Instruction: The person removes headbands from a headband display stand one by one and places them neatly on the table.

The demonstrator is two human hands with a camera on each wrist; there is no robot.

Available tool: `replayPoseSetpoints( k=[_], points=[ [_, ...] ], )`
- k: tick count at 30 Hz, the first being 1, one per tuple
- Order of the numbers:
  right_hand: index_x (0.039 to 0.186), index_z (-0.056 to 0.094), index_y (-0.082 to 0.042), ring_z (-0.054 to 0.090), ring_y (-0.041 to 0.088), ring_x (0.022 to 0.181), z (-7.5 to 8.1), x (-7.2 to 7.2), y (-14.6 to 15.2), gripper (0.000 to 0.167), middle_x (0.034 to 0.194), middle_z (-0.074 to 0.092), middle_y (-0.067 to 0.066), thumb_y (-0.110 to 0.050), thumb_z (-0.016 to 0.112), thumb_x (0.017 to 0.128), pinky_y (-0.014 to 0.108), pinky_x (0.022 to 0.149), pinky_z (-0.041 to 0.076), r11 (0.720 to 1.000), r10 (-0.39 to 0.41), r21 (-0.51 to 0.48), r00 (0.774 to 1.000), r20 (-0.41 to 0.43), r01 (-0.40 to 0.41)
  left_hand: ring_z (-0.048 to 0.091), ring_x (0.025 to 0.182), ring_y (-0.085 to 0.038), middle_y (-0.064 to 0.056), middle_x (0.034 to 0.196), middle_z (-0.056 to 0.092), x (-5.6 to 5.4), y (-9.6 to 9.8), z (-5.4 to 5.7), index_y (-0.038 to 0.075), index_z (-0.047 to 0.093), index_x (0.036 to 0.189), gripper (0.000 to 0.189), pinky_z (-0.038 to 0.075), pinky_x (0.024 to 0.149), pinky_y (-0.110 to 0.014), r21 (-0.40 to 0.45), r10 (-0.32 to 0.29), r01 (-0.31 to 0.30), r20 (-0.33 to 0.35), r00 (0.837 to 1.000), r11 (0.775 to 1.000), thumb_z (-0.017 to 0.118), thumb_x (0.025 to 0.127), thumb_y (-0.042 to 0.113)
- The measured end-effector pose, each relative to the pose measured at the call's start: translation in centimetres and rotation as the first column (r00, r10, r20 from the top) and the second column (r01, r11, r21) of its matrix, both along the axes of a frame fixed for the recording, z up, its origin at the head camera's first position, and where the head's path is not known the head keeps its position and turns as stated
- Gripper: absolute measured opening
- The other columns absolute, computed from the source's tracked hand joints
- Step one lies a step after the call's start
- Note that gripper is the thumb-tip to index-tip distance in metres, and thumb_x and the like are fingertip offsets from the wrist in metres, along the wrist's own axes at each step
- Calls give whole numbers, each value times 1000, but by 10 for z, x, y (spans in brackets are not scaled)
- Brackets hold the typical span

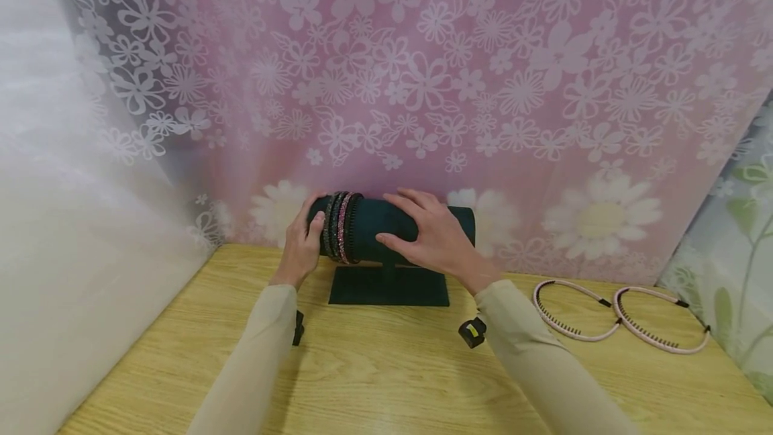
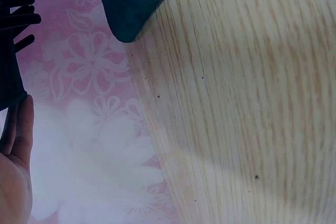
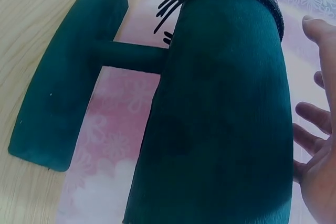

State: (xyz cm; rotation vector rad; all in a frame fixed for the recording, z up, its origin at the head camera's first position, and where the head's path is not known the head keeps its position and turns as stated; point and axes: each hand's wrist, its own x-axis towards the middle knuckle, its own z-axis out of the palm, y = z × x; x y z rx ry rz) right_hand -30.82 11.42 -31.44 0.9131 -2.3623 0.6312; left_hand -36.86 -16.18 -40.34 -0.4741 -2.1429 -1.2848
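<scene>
A dark green cylindrical headband stand (image 1: pixel 388 227) rests on its flat base (image 1: pixel 389 287) against the patterned backdrop. Several headbands (image 1: pixel 343 228), black and pink with glittering stones, sit side by side round its left part; their toothed ends hang below the cylinder in the right wrist view. My left hand (image 1: pixel 300 245) touches the left end of the stand, its thumb beside the outermost headband; in the left wrist view its visible fingers (image 2: pixel 23 129) look straight. Over the stand's right half, my right hand (image 1: pixel 436 237) is spread, fingers relaxed, and holds nothing.
Two pale pink toothed headbands (image 1: pixel 655 321) lie on the right of the wooden table (image 1: pixel 386 368). Behind the stand hangs a pink floral sheet (image 1: pixel 386 86). White sheeting (image 1: pixel 109 233) borders the table's left side, and another floral sheet (image 1: pixel 745 274) borders the right.
</scene>
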Motion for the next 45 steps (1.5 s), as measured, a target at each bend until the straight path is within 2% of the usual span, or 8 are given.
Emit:
replayPoseSetpoints(
  k=[12, 21, 27, 36, 45],
  points=[
    [148, 56, -19, 52, 31, 136, -1, -5, -21, 66, 147, 57, 9, -45, 76, 91, 56, 111, 45, 1000, 26, -17, 999, 23, -26, 46, 145, -31, -7, 160, 46, 4, -1, -4, 21, 43, 155, 50, 37, 117, -57, -16, 10, -10, -1, 1000, 1000, 36, 110, 40],
    [149, 54, -20, 53, 30, 136, 0, -10, -34, 67, 146, 59, 7, -47, 75, 91, 58, 111, 45, 1000, 0, 20, 999, 51, -1, 45, 146, -29, -4, 160, 46, 4, -1, -3, 22, 41, 156, 49, 35, 119, -56, -17, 9, -8, 10, 1000, 1000, 36, 110, 40],
    [150, 53, -23, 53, 31, 137, 4, -12, -42, 67, 147, 59, 6, -51, 72, 92, 61, 113, 41, 997, -32, 69, 997, 71, 27, 46, 145, -28, -2, 159, 47, 1, -2, -1, 22, 43, 155, 48, 36, 118, -55, -12, 6, -6, -7, 1000, 1000, 38, 111, 39],
    [152, 51, -29, 54, 31, 134, 6, -15, -48, 69, 148, 58, 5, -58, 68, 92, 58, 110, 39, 980, -104, 177, 990, 94, 86, 49, 142, -31, -5, 161, 45, 2, -1, 0, 23, 41, 157, 49, 39, 116, -57, -13, -1, 1, 12, 1000, 1000, 37, 110, 41],
    [151, 52, -34, 54, 32, 128, 5, -17, -52, 69, 142, 56, 4, -66, 64, 91, 55, 101, 42, 959, -155, 248, 987, 49, 138, 45, 146, -30, -5, 161, 45, 1, 0, 0, 21, 41, 157, 50, 37, 118, -56, -23, 5, -5, -7, 1000, 1000, 37, 111, 40]
  ],
)
